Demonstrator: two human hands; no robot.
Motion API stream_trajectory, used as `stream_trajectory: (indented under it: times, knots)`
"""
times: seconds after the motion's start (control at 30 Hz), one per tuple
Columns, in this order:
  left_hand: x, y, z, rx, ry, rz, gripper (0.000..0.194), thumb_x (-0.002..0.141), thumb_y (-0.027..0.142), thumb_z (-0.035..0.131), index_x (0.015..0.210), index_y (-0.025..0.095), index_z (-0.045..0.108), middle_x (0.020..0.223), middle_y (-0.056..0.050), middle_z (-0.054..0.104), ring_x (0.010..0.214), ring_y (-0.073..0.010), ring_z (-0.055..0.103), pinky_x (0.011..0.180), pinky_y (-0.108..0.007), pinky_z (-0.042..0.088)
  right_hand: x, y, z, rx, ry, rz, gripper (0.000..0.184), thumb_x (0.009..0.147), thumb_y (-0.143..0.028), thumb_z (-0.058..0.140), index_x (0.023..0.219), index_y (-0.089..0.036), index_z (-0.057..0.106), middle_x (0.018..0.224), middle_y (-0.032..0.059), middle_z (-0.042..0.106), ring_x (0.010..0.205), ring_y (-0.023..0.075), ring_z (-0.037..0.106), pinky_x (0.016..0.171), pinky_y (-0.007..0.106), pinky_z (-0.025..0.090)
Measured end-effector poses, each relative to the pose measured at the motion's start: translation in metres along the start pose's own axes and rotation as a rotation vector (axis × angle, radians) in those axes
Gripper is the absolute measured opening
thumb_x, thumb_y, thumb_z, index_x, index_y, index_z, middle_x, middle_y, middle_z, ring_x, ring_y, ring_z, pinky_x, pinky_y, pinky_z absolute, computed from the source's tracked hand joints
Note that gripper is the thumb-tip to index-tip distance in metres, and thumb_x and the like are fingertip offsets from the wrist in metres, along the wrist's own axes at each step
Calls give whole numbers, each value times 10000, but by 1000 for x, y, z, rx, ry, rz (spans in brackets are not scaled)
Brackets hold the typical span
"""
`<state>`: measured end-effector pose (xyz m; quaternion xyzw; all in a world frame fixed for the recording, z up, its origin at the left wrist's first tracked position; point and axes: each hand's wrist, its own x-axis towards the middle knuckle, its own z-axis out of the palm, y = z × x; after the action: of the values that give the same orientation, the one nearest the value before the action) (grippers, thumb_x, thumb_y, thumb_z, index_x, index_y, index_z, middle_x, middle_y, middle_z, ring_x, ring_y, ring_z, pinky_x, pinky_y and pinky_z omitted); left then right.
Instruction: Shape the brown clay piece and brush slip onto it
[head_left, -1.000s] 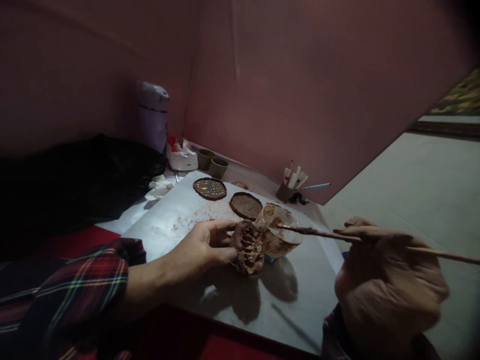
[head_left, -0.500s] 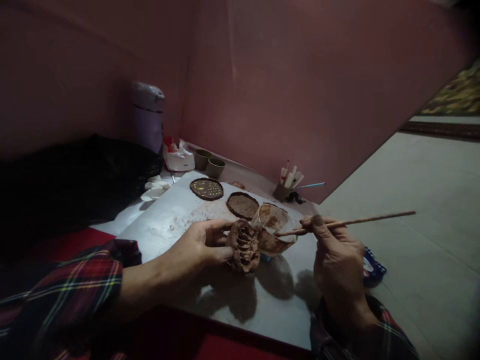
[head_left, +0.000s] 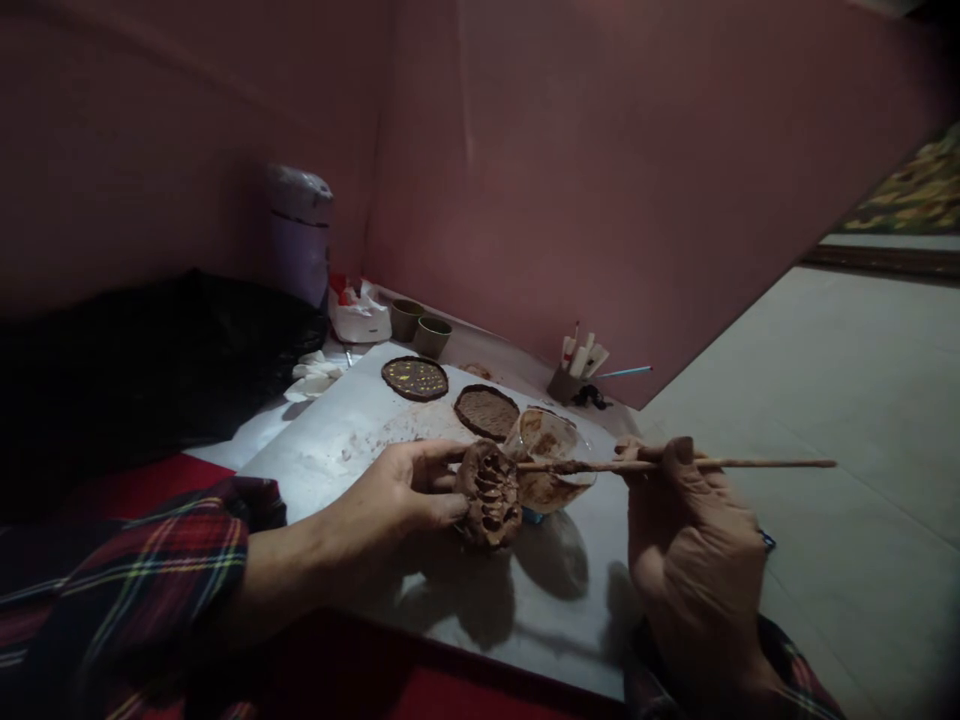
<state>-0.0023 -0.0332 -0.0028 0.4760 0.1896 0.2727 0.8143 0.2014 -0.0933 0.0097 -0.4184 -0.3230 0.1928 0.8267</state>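
My left hand (head_left: pixel 412 487) is closed on a brown lump of clay (head_left: pixel 489 500) whose face is carved with a row of deep hollows. Between thumb and fingers, my right hand (head_left: pixel 694 540) pinches a thin wooden stick (head_left: pixel 765 463), held nearly level. Its far end reaches the right edge of the clay lump; whether it touches the clay I cannot tell. Just behind the stick is a clear cup (head_left: pixel 559 492) smeared with brown, right beside the lump.
On the white sheet (head_left: pixel 300 490) lie a brown disc with yellow specks (head_left: pixel 415 378) and a plain brown disc (head_left: pixel 486 411). Two small pots (head_left: pixel 433 338) stand behind. A holder of tools (head_left: pixel 564 383) is at the back right, and a black bag (head_left: pixel 165 360) lies left.
My right hand has drawn the stick's tip out of the cup and brought it left to the clay lump. The stick now lies more level. My left hand has barely moved.
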Motion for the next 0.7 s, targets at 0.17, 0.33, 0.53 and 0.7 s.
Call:
stream_trajectory:
  times: [0.17, 0.33, 0.53, 0.7]
  knots:
    - [-2, -1, 0, -45, -37, 5, 435, 771, 120, 667, 1204, 142, 632, 1044, -141, 725, 822, -209, 695, 718, -263, 518, -11, 5, 1, -168, -162, -132, 156, 749, -333, 727, 730, -179, 706, 745, 16, 678, 730, 131, 629, 745, 287, 512]
    - [-1, -3, -2, -91, -8, 3, 479, 764, 101, 681, 1235, 141, 601, 1077, -158, 707, 927, -255, 691, 805, -326, 524, -11, 7, 1, -253, -215, -207, 120, 805, -269, 669, 725, -185, 697, 759, 25, 670, 775, 157, 628, 768, 316, 503]
    - [0, 0, -1, -56, 27, -23, 493, 772, 49, 646, 1256, 108, 574, 1048, -167, 706, 805, -186, 681, 687, -248, 524, -5, 2, -3, -143, -137, -218, 162, 817, -281, 643, 689, -190, 681, 711, 7, 637, 772, 152, 619, 805, 315, 490]
    - [-1, -1, -1, -62, -7, 9, 464, 790, 76, 648, 1248, 110, 578, 1021, -152, 713, 821, -187, 682, 734, -272, 528, -14, 3, -1, -302, -255, -354, 177, 874, -247, 588, 730, -192, 675, 758, 16, 644, 819, 160, 618, 810, 321, 476]
